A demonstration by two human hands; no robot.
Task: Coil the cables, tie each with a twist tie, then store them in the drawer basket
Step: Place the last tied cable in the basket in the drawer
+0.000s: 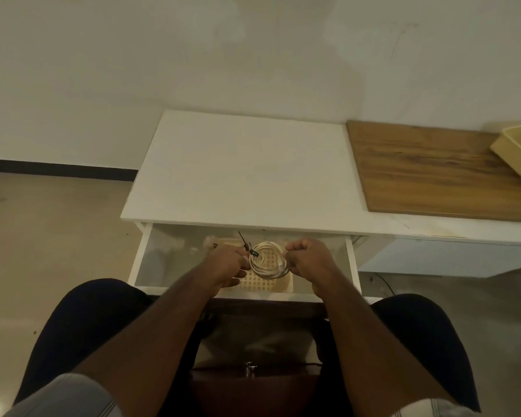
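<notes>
Both hands up over the open drawer (141,260), coil of white cable (268,263) held flat between them. Left hand (227,261) pinching the coil's left rim, right where the black twist tie (252,251) wraps it, tie ends sticking up and away to the far left. Right hand (309,257) curled round the right rim, fingers closed on the loops. Coil lying face-up, ring roughly level, no long axis to speak of, just a round hoop spanning hand to hand.

Straight underneath: the lattice basket (286,285), sitting in the drawer. Coil hanging directly above its mesh floor, so the way home looks like plain down, no sideways shift needed. Both hands equally near; either could let go last. Tie looks wound on already, though whether fully twisted tight, cannot tell from here.

Something pale at the basket's far left corner, possibly another bundle, too dim to call. White surface (241,164) beyond the drawer.
</notes>
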